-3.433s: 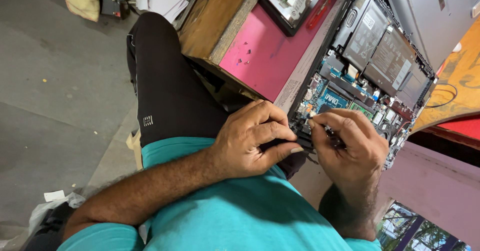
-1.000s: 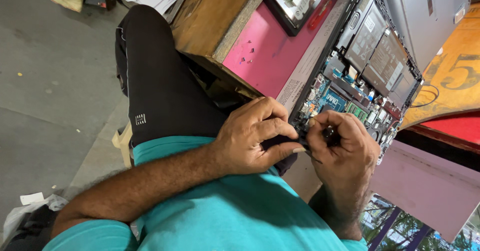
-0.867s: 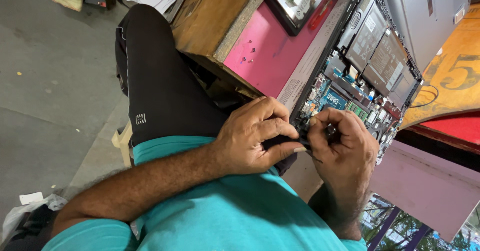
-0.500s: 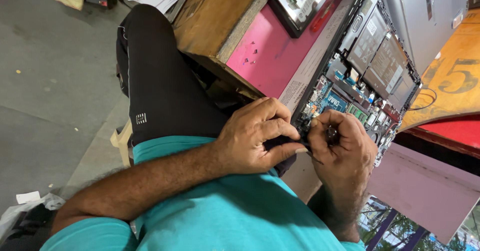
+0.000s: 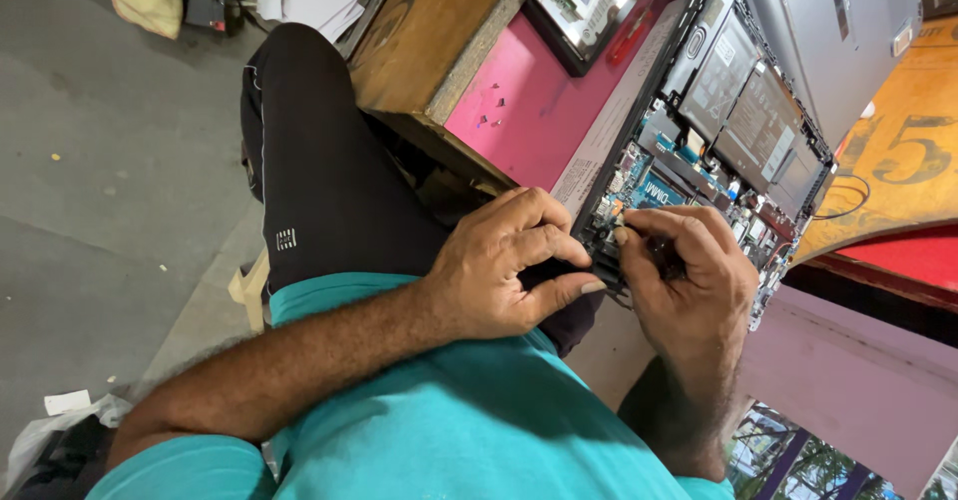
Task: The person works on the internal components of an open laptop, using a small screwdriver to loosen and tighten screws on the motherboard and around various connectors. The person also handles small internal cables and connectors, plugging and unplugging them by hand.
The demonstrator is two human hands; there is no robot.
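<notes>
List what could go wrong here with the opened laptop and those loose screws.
The opened laptop overhangs the pink table edge toward the lap; pressure from the left hand might tip it. The dark tool in the right hand works close over the bare circuit board and may slip and scratch it. The loose screws could roll off.

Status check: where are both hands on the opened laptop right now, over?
Left hand grips the laptop near edge. Right hand pinches a small dark tool on the circuit board. Loose screws lie apart.
</notes>
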